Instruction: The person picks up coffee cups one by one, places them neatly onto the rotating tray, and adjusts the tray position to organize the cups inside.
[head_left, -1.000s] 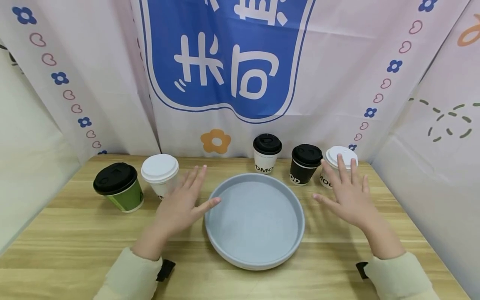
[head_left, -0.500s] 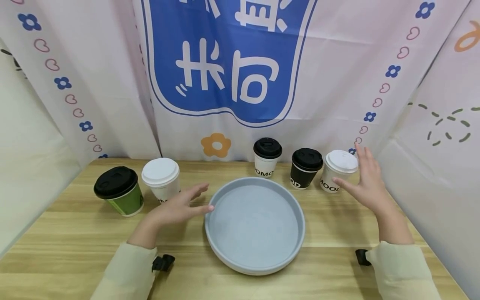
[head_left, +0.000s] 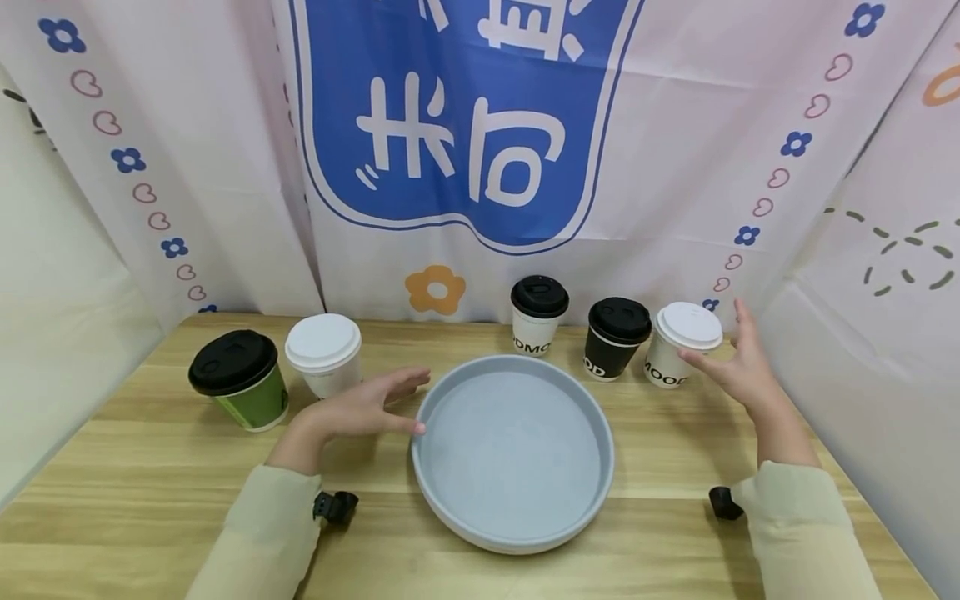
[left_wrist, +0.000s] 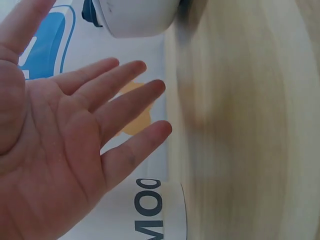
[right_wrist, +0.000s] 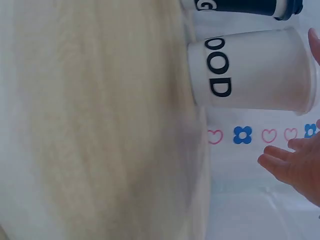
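My left hand (head_left: 360,407) is open at the left of the round grey tray (head_left: 513,450), its thumb tip at the tray's rim. In the left wrist view, its fingers (left_wrist: 132,152) are spread and hold nothing. Just behind this hand stands a white-lidded paper cup (head_left: 322,350), partly hidden. My right hand (head_left: 742,371) is open at the right of another white-lidded paper cup (head_left: 682,342), the thumb in front of it and the fingers beyond its far side. In the right wrist view, this cup (right_wrist: 250,72) stands upright; contact with the hand cannot be told.
A green cup with a black lid (head_left: 243,379) stands at the far left. Behind the tray are a white cup with a black lid (head_left: 538,315) and a black cup (head_left: 615,337). A printed curtain (head_left: 360,267) hangs along the wooden table's (head_left: 375,550) back edge.
My right hand has moved from in front of the white-lidded cup to its right side. My left hand has lowered and turned sideways near the tray. The cups and tray stay put.
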